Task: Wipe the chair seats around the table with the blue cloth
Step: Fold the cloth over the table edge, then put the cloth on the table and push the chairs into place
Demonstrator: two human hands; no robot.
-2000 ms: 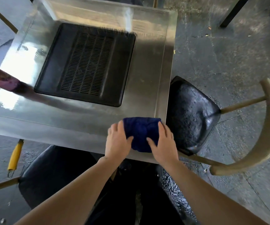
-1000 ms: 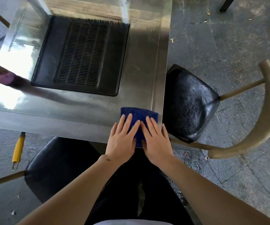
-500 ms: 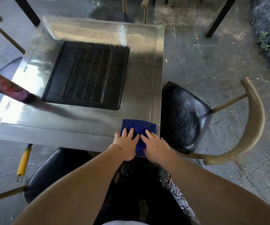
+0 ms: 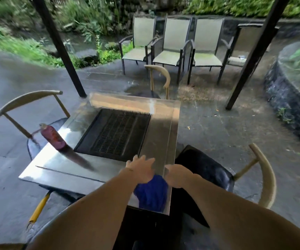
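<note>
A steel table (image 4: 165,123) with a black grill (image 4: 115,132) set in its middle is seen from above. At its near right corner, a bunched blue cloth (image 4: 152,193) is lying under 2 bare hands. The left hand (image 4: 140,168) is spread open, fingers apart. The right hand (image 4: 177,175) appears curled at the cloth's edge, though blur hides its grip. A black chair seat (image 4: 205,168) is just beside the table's right edge.
</note>
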